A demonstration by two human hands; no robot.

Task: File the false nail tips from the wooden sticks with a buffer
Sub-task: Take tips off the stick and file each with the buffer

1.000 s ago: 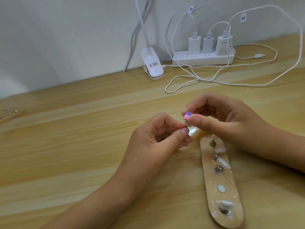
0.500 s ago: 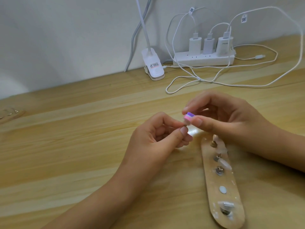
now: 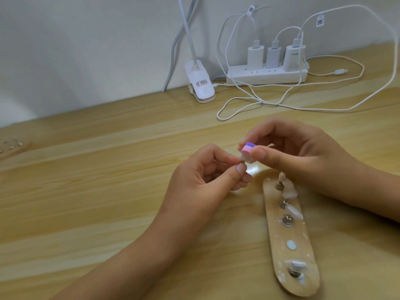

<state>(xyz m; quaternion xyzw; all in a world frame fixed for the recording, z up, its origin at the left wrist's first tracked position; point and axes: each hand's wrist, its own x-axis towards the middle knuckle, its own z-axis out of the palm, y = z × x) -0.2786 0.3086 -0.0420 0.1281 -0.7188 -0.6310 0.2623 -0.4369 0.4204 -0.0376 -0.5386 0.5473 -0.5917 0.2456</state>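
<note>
You will find no word or number here that reads clearly. The sticker (image 3: 203, 82) on the lamp clip (image 3: 200, 92) has a red mark and print too small to read. Two cable tags (image 3: 320, 21) show code squares, and the right charger (image 3: 294, 58) bears a faint, illegible word.

Most of nail tip (image 3: 307, 158) hidden by left hand (image 3: 201, 182) grip; far-L stick (image 3: 13, 148) cropped.
</note>
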